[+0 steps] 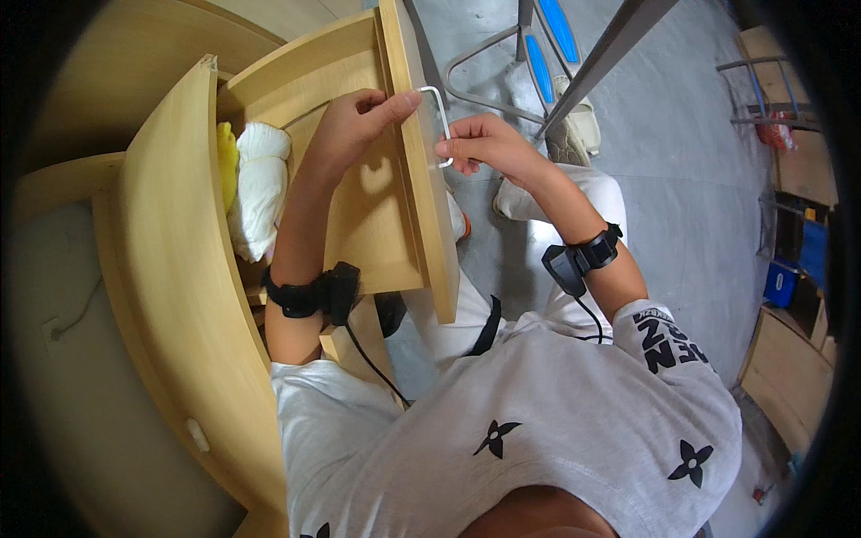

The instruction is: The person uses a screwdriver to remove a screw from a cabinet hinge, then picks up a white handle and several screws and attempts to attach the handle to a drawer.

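A light wooden drawer (372,242) stands pulled out on my left, its front panel (429,206) facing right. A white U-shaped drawer handle (443,115) is at the outer face of that panel. My right hand (489,148) pinches the handle's near end between thumb and curled fingers. My left hand (354,130) reaches across the drawer, its fingers curled on the inner side of the front panel. Its thumb lies over the panel's top edge, with the tip close to the handle's far end. The undersides of the left fingers are hidden.
White cloth gloves (260,184) and a yellow item (226,166) lie behind the drawer's side. A curved wooden desk panel (170,242) stands at left. Metal legs with blue pads (541,67) rise ahead. Shelves with a blue box (781,283) stand at far right.
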The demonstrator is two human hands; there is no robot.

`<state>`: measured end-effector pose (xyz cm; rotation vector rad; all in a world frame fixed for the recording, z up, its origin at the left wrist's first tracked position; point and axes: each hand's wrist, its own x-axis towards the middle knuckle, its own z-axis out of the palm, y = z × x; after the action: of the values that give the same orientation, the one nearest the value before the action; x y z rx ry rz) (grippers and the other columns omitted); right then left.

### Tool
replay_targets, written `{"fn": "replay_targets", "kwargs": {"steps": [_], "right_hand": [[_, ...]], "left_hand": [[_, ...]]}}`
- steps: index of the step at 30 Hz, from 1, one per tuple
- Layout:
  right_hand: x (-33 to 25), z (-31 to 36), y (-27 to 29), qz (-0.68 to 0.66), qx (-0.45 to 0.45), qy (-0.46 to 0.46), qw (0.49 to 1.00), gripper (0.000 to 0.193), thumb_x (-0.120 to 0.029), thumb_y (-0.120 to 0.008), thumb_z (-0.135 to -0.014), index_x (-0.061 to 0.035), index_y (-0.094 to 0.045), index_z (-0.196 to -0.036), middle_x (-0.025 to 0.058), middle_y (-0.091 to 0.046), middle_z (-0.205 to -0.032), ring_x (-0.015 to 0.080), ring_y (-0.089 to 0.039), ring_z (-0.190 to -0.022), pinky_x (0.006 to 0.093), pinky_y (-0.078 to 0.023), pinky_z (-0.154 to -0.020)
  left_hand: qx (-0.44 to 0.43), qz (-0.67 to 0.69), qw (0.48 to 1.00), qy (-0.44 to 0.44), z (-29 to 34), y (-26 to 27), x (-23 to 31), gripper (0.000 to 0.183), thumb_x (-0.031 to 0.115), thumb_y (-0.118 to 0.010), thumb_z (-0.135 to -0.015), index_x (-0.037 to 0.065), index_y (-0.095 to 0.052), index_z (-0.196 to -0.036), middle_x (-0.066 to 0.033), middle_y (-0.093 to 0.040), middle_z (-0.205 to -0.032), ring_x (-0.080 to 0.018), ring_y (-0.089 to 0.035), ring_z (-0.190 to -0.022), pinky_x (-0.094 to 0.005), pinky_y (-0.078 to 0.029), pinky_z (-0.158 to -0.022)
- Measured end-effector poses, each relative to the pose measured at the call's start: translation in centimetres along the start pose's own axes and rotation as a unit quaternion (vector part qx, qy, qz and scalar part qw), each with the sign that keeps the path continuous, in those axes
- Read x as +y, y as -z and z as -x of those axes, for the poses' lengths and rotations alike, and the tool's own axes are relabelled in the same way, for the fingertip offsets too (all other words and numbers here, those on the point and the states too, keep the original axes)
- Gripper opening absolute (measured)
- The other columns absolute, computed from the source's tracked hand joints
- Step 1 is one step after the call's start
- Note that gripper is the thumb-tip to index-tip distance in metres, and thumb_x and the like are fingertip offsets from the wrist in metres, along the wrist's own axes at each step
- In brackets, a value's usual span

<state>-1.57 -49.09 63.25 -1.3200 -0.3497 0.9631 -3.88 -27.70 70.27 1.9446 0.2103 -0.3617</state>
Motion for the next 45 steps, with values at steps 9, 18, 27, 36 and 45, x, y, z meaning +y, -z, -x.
{"fn": "replay_targets", "kwargs": {"steps": [9,18,27,36,45], "right_hand": [[-0.2,0.6,-0.1,-0.052,0.013,-0.037,0.998,0.017,-0.019,-0.065,-0.083,-0.0022,-0.062,-0.08,0.0016,-0.06,-0.065,0.007,-0.055,-0.056,0.0196,-0.04,-0.052],[0.5,0.5,0.0,-0.049,0.016,-0.057,0.997,0.019,-0.016,-0.064,-0.084,0.0013,-0.063,-0.092,0.0064,-0.065,-0.072,0.01,-0.061,-0.06,0.0181,-0.045,-0.053],[0.3,0.6,-0.1,-0.083,0.026,-0.064,0.994,0.02,-0.014,-0.061,-0.087,0.0029,-0.062,-0.097,0.0112,-0.067,-0.077,0.0129,-0.065,-0.065,0.0187,-0.047,-0.055],[-0.4,1.2,-0.6,-0.05,0.027,-0.054,0.997,0.022,-0.018,-0.062,-0.087,0.0021,-0.063,-0.096,0.0101,-0.067,-0.077,0.0128,-0.065,-0.065,0.0189,-0.047,-0.057],[-0.2,1.3,-0.4,-0.018,0.048,-0.071,0.996,0.021,-0.018,-0.063,-0.087,0.0011,-0.063,-0.094,0.009,-0.067,-0.075,0.012,-0.064,-0.064,0.0188,-0.046,-0.056]], "left_hand": [[-0.171,0.086,0.978,0.081,0.3,1.3,-4.6,0.028,0.025,-0.057,-0.089,-0.002,-0.063,-0.087,-0.0041,-0.062,-0.076,-0.0093,-0.056,-0.066,-0.022,-0.046,-0.063],[-0.271,0.026,0.959,0.077,0.0,1.1,-4.9,0.015,0.013,-0.06,-0.085,-0.001,-0.062,-0.081,-0.0029,-0.061,-0.07,-0.0091,-0.055,-0.062,-0.0214,-0.043,-0.056],[-0.294,0.056,0.953,0.051,-0.6,1.1,-5.7,0.012,0.009,-0.059,-0.084,-0.002,-0.062,-0.079,-0.0051,-0.064,-0.07,-0.0096,-0.057,-0.061,-0.0222,-0.045,-0.056],[-0.28,0.061,0.957,0.048,-0.5,0.8,-5.9,0.01,0.007,-0.058,-0.081,-0.002,-0.062,-0.077,-0.0058,-0.063,-0.068,-0.0098,-0.056,-0.059,-0.0228,-0.044,-0.055],[-0.279,0.049,0.958,0.041,-0.2,0.8,-5.8,0.012,0.01,-0.059,-0.082,0.0,-0.062,-0.076,-0.0043,-0.062,-0.067,-0.0096,-0.057,-0.058,-0.0215,-0.043,-0.053]]}}
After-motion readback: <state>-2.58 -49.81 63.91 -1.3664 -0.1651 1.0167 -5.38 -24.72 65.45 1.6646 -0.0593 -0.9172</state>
